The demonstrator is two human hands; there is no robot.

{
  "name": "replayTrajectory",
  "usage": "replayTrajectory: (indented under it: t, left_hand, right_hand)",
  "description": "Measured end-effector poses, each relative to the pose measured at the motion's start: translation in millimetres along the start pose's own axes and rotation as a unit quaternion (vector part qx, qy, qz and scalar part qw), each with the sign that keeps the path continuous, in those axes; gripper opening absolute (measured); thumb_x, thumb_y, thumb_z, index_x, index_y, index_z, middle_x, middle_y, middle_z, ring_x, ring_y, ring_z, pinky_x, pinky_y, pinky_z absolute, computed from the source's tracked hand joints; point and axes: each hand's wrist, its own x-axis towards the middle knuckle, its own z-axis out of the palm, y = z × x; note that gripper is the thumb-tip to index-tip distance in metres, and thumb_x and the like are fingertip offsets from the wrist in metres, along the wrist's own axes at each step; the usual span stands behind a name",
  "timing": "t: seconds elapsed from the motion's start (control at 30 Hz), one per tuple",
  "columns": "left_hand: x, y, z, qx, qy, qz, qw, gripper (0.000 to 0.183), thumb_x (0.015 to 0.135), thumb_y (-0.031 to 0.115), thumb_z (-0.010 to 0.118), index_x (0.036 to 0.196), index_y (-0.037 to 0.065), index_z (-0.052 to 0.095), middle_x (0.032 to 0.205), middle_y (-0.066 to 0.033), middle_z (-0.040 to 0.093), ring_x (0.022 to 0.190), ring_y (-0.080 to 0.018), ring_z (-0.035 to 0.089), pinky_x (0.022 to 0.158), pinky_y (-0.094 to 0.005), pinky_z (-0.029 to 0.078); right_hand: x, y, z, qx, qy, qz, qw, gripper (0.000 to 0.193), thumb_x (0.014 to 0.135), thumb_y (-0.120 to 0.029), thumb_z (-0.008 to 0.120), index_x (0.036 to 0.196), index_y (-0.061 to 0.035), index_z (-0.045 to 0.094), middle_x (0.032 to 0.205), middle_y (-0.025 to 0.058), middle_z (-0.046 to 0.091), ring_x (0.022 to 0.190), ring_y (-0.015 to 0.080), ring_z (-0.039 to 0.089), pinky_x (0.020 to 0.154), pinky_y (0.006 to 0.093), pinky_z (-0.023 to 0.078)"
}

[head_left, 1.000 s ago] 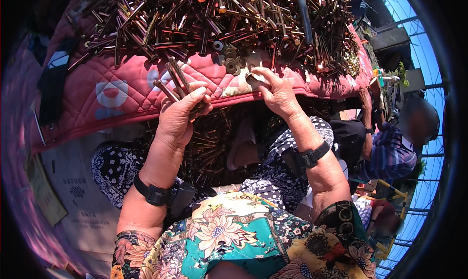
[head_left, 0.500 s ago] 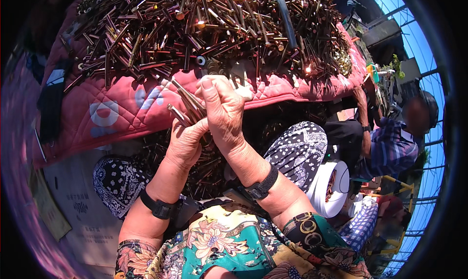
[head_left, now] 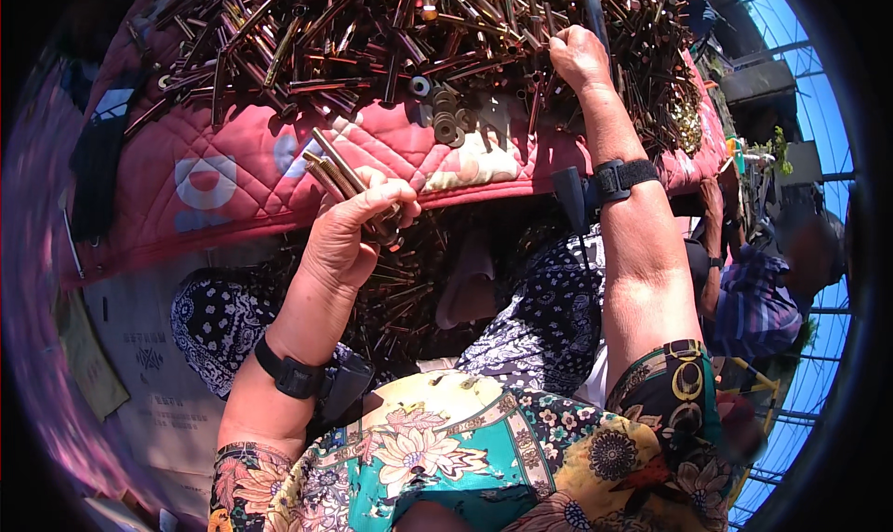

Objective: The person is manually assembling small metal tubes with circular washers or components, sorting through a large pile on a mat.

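My left hand is closed around a small bundle of long, brass-coloured metal bolts, their ends sticking up past the thumb. It hovers by the near edge of a pink quilted cloth. A big heap of similar bolts covers that cloth. Out over the heap's right part reaches my right hand, fingers curled in; whatever they grip is hidden. Beside it lies a long dark strip. Several washers sit in a row at the heap's near edge, close to one loose pale washer.
More bolts lie below, between my patterned trouser legs. At the right, a person in a checked shirt sits with an arm at the cloth's edge. Printed cardboard covers the ground at left. Small gold-coloured pieces fill the heap's right end.
My right hand has left my left hand and gone forward and right onto the heap. The left hand still grips the bolts, slightly lower. The row of washers now shows.
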Motion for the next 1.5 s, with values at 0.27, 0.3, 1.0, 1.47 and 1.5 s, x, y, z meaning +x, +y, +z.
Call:
replayTrajectory:
  t: [0.27, 0.3, 1.0, 1.47, 1.5]
  left_hand:
    - [-5.5, 6.7, -5.0, -0.037, 0.030, -0.013, 0.999, 0.010, 0.076, 0.011, 0.065, 0.081, 0.007, 0.057, 0.073, -0.0078, 0.060, 0.066, -0.0205, 0.061, 0.065, -0.0324, 0.052]
    - [-3.4, 6.8, 2.3, -0.035, 0.041, -0.024, 0.998, 0.010, 0.077, 0.011, 0.064, 0.081, 0.006, 0.057, 0.074, -0.0078, 0.060, 0.066, -0.0188, 0.061, 0.063, -0.0309, 0.053]
    - [-0.2, 1.3, 2.4, -0.031, 0.065, -0.034, 0.997, 0.015, 0.079, 0.016, 0.062, 0.082, 0.002, 0.060, 0.068, -0.0067, 0.061, 0.061, -0.0193, 0.058, 0.057, -0.0292, 0.048]
    - [2.0, 5.2, 5.7, -0.126, 0.059, -0.079, 0.987, 0.012, 0.081, 0.009, 0.061, 0.087, 0.000, 0.061, 0.074, -0.0078, 0.060, 0.065, -0.0148, 0.060, 0.055, -0.0241, 0.054]
    - [2.0, 5.0, 9.4, -0.123, 0.075, -0.074, 0.987, 0.011, 0.079, 0.010, 0.062, 0.086, 0.001, 0.061, 0.071, -0.0071, 0.061, 0.059, -0.0139, 0.061, 0.051, -0.0232, 0.053]
  right_hand:
    - [-130.6, -23.8, -20.1, 0.282, -0.148, -0.155, 0.935, 0.021, 0.082, -0.009, 0.058, 0.103, -0.0111, 0.056, 0.062, 0.0054, 0.059, 0.058, 0.0157, 0.061, 0.055, 0.0280, 0.047]
    - [-135.4, -18.3, -11.2, 0.255, -0.104, -0.203, 0.939, 0.020, 0.081, -0.011, 0.059, 0.100, -0.0126, 0.057, 0.064, 0.0071, 0.061, 0.061, 0.0205, 0.062, 0.056, 0.0304, 0.047]
    - [-84.8, -26.4, -11.6, -0.112, -0.281, -0.316, 0.899, 0.020, 0.076, -0.010, 0.052, 0.093, -0.0075, 0.063, 0.076, 0.0145, 0.063, 0.074, 0.0322, 0.061, 0.065, 0.0390, 0.049]
    - [-156.7, -1.8, 9.5, 0.419, -0.198, -0.063, 0.884, 0.039, 0.088, -0.001, 0.046, 0.126, -0.0038, 0.049, 0.086, -0.0034, 0.060, 0.054, 0.0002, 0.037, 0.048, 0.0158, 0.034]
    - [-152.2, -0.8, 6.2, 0.407, -0.205, -0.101, 0.885, 0.038, 0.088, -0.001, 0.046, 0.127, -0.0032, 0.049, 0.085, -0.0057, 0.058, 0.054, -0.0013, 0.035, 0.047, 0.0144, 0.032]
